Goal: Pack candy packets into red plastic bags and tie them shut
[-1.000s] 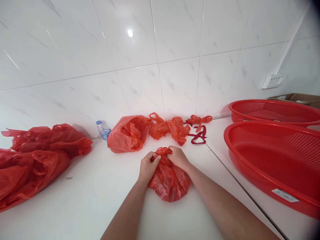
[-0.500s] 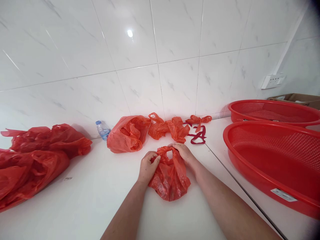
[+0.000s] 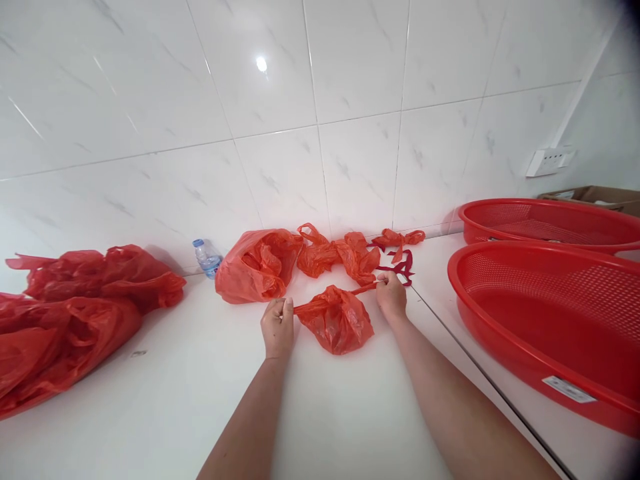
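Note:
A small red plastic bag [image 3: 340, 323] is stretched sideways between my two hands, its mouth gathered and its rounded lower part hanging toward me. My left hand [image 3: 279, 327] is closed on one of its handles, pulled out into a twisted strand. On the other side my right hand [image 3: 391, 298] grips the opposite handle, also drawn thin. What the bag holds, if anything, cannot be seen. Just behind it lie a crumpled red bag [image 3: 357, 257] and a bigger bulging red bag [image 3: 255, 267]. Dark red strips [image 3: 403, 265] lie beyond my right hand.
Large red bags [image 3: 70, 333] heap up at the left on the white table [image 3: 190, 380]. A water bottle [image 3: 206, 259] leans near the tiled wall. Red perforated baskets [image 3: 550, 320] stand at the right, with a cardboard box [image 3: 600, 195] behind them. A seam runs along the table.
My hands have moved apart, pulling the bag's handles out to both sides. The bag's opening has closed up into a gathered neck, and its body has shifted away from me.

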The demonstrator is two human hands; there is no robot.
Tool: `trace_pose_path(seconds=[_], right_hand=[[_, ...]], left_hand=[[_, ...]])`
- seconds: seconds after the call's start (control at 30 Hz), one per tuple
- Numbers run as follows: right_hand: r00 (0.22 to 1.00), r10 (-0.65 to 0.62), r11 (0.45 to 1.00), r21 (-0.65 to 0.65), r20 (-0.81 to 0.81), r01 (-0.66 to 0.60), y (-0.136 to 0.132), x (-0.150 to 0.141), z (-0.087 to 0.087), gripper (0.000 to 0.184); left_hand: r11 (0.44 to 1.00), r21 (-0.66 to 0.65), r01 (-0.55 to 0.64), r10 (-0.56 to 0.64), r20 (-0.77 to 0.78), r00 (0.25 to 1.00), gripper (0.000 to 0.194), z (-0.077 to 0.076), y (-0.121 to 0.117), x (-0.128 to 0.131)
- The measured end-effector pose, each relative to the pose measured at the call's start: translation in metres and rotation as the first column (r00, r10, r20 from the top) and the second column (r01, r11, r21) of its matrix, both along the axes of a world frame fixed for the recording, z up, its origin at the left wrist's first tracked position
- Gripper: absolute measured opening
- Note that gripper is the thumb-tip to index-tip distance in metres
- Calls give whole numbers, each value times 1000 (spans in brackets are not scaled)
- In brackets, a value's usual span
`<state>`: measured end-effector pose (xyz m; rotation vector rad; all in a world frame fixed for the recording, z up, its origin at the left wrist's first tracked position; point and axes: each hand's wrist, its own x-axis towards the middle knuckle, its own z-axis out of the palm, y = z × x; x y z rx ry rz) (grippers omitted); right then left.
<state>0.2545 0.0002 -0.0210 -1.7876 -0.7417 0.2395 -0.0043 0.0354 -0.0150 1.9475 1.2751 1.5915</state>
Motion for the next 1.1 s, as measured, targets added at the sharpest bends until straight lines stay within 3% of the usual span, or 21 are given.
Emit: trace_pose_path(seconds=[0.13,0.23,0.37,0.47,0.53,0.63,0.7,0.77,0.87,0.97,1.0,1.07,1.1], right_hand=[[1000,-15,1000,-21,6,15,-1,0,1,22],[1000,10,1000,-13,29,-9,-3,0,1,19],[969,224,974,4,103,-225,-4,-17,-1,26],[878,461,886,-16,131,-463,-5,-41,-5,38],[811,574,817,-19,115,-576,-7,-53,-7,41],[754,648,759,-13,106,-651,-9,-61,-8,42],[766,621,779,-20,170,-627,-10,-61,-7,38],[819,506,854,-26,271,-519,-8,-58,-6,31],[875,252,956,38,413,-293,-2,-51,-6,23],[841,60,980,130,538,-153,5,-42,-9,26],[826,21,984,136,563,-117,6,-40,-10,28],[813,-12,993,102,581,-58,8,-37,-12,31],[813,-7,997,72,582,-42,8,-37,-13,33]], left_hand=[[1000,7,-9,9,10,1000,33,-1,0,1],[999,34,11,-11,4,1000,20,-4,2,3],[972,102,211,-196,-139,971,78,-7,-5,12],[920,-10,392,-381,-256,888,98,-6,-16,21],[900,-111,422,-436,-262,861,84,-4,-22,23],[919,-185,348,-387,-255,886,36,-3,-29,13],[924,-212,318,-364,-232,902,18,-3,-34,-2],[916,-267,300,-347,-152,925,14,-4,-37,-22],[914,-368,174,-170,42,984,13,-5,-35,-63],[908,-419,-26,115,189,975,26,-6,-26,-114],[897,-419,-142,244,202,949,29,-6,-23,-132],[815,-392,-428,534,219,816,34,-7,-17,-168],[786,-346,-513,600,224,768,39,-8,-14,-184]])
